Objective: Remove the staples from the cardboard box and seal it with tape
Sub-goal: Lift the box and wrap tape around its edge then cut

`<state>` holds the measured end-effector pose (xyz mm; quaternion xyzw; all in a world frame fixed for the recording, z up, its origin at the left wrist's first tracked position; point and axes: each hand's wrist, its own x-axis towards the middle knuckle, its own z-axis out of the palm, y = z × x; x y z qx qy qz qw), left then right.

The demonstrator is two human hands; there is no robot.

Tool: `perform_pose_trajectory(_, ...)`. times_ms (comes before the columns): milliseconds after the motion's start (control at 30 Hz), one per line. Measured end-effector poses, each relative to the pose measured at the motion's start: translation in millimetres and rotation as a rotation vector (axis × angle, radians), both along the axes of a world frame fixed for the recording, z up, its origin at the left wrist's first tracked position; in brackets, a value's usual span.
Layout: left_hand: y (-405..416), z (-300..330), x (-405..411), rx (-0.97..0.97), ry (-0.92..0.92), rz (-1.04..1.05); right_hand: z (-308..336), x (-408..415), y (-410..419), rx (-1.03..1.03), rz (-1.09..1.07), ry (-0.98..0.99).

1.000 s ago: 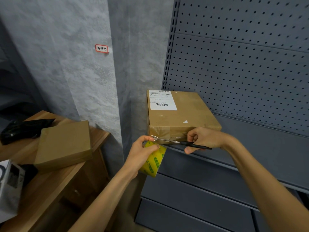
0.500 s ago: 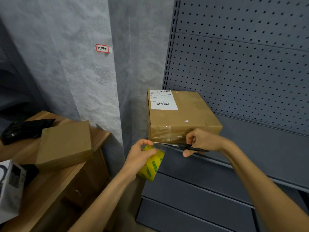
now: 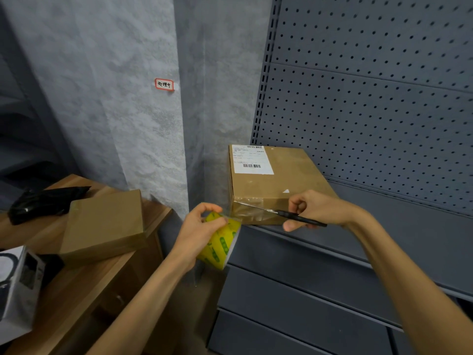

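Fingers of the right hand: curled round the black handles of the scissors, blades laid along the front upper edge of the box, their tip at its left corner, apparently to cut the strip of tape there. Fingers of the left hand: curled round the yellow tape roll, thumb and forefinger pinching near its top, seemingly keeping the strip taut for the cut. Box: stood on the grey shelf, at the shelf's left end, white label on top; clear tape already glossed its front face. No staples could be made out. Judged stage: sealing, near the end of one strip. Elsewhere: second box and a black bag on the wooden surface at left; pegboard behind the shelf.
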<state>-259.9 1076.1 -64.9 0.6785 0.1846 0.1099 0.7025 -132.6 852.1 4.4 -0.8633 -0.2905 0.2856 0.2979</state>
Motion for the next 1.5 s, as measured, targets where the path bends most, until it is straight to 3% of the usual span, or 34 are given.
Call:
perform_pose_trajectory(200,-5.6,39.2,13.3,-0.012,-0.156,0.011,15.3,-7.0,1.2,0.125,-0.124,-0.093)
perform_pose_trajectory(367,-20.8,68.7,34.1,-0.030,-0.275,-0.017,25.8,-2.4,-8.9,0.168,-0.368,-0.269)
perform_pose_trajectory(767,-65.6,97.4,84.9,0.037,-0.277,-0.228,-14.6,47.7,-76.2,-0.104,-0.971,-0.502)
perform_pose_trajectory(1000,-82.8,92.8,107.0,0.057,-0.242,-0.325,-46.7,46.4,-67.7,-0.414,-0.938,-0.461)
perform_pose_trajectory(1300,-87.7,88.4,125.9,0.077,-0.224,-0.372,-67.2,46.0,-62.6,-0.588,-0.841,-0.443)
perform_pose_trajectory(1500,-94.3,90.0,135.2,0.044,-0.236,-0.401,-58.4,50.1,-70.2,-0.452,-0.915,-0.487)
